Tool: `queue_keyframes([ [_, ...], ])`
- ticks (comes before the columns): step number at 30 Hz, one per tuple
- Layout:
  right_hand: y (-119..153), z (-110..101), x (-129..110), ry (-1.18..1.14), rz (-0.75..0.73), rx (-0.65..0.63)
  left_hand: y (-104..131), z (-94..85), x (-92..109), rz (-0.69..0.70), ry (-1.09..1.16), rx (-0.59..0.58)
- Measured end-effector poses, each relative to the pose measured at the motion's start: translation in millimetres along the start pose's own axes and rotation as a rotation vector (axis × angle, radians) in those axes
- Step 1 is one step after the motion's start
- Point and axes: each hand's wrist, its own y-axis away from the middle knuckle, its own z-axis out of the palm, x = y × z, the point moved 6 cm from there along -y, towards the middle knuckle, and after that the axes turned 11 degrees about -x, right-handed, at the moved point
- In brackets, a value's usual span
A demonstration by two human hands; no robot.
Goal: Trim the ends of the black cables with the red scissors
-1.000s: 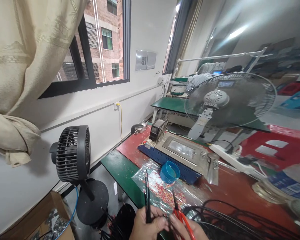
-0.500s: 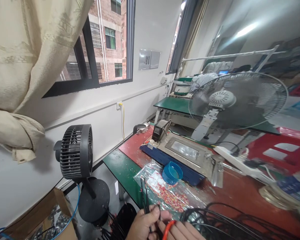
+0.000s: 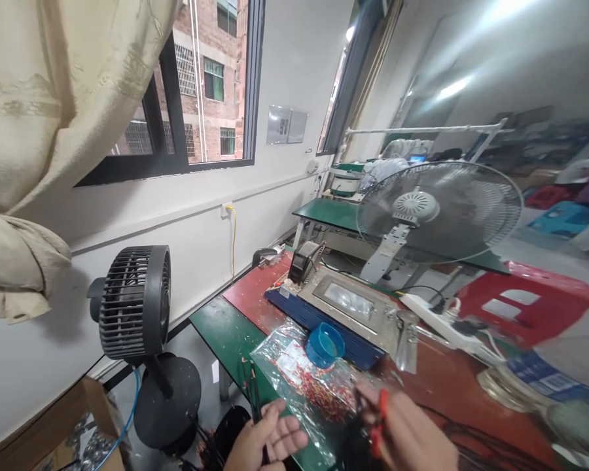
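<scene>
My left hand (image 3: 267,435) is at the bottom middle, palm up, its thumb laid over a few thin black cables (image 3: 253,386) with reddish ends. To its right, my right hand (image 3: 407,425) is blurred by motion, wrapped round a red-handled hand tool (image 3: 381,418). The tool's working end cannot be made out, and a dark smear lies below it. Beyond both hands lies a clear plastic bag (image 3: 275,347) with many small red and yellow pieces (image 3: 324,392). A round blue container (image 3: 325,345) stands at the bag's far side.
A blue and metal heating-plate-like device (image 3: 343,307) sits behind the bag. On the right are a white power strip (image 3: 434,324), a coil of pale material (image 3: 505,386) and black cable (image 3: 471,435). A black fan (image 3: 135,301) stands left, above a cardboard box (image 3: 95,405).
My hands have moved apart: the right has gone right with the red-handled tool, the left slightly left, its fingers loosened. The view has shifted a little.
</scene>
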Motion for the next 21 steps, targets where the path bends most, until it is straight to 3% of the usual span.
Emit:
queue_keyframes([
  [2, -5, 6, 29, -0.057, 0.263, -0.016, 1, -6.9, 3, 0.028, -0.053, -0.009],
  [5, -1, 30, 63, -0.208, 0.672, -0.118, -1, -11.6, 1, 0.017, -0.123, -0.07],
  [8, 7, 57, 78, -0.298, 0.907, -0.223, -4, -16.2, -3, 0.013, -0.204, -0.102],
  [13, 8, 78, 86, -0.25, 0.988, -0.303, -9, -23.9, -4, 0.044, -0.285, -0.122],
  [21, 9, 87, 88, -0.186, 1.002, -0.378, -14, -29.2, -6, 0.021, -0.3, -0.112],
])
